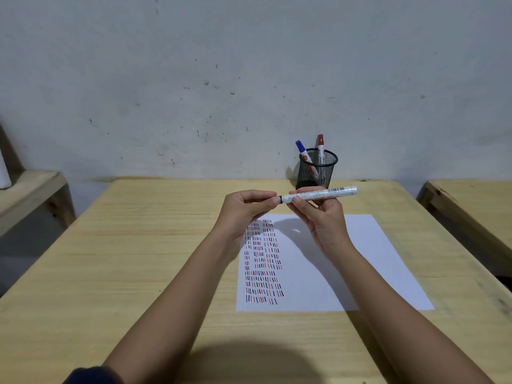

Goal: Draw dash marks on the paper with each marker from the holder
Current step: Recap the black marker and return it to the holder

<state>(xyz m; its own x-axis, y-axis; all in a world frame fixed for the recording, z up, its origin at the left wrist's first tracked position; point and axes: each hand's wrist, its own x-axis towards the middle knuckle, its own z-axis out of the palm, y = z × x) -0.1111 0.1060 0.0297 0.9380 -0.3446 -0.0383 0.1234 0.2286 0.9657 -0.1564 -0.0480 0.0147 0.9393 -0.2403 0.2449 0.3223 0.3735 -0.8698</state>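
I hold a white marker (321, 194) level above the paper. My right hand (324, 217) grips its barrel, and my left hand (243, 209) pinches the black cap end, which its fingers mostly hide. The white paper (360, 259) lies on the wooden table (138, 245) below my hands, with columns of red, blue and black dashes on its left part. Behind the marker stands a black mesh holder (317, 169) with a blue-capped marker (302, 149) and a red-capped marker (320, 145) in it.
A plastered wall rises directly behind the table. A wooden bench (30, 195) stands at the left and another wooden table (471, 206) at the right, each with a gap between it and my table.
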